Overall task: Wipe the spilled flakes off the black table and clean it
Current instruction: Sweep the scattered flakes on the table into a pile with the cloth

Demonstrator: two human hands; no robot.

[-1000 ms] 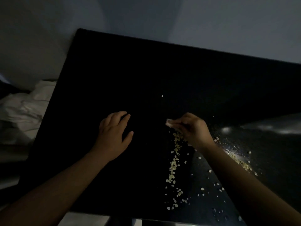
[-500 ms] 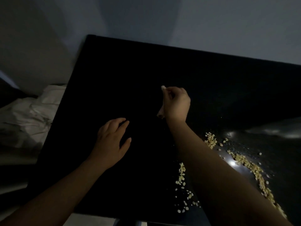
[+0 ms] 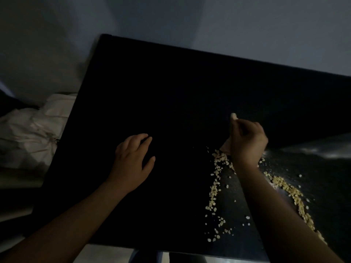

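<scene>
The right hand (image 3: 248,143) clamps a soft pale wad (image 3: 226,148) at the far end of the flakes (image 3: 215,179), left hand (image 3: 133,162) flat on the desk (image 3: 171,88) beside them; light and loose, they likely scatter, so sweep gently

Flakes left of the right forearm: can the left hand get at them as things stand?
Probably yes. The left hand rests on the black table, and only bare tabletop separates it from that line of flakes. The right hand, gripping a pale wipe, is at its far end.
</scene>
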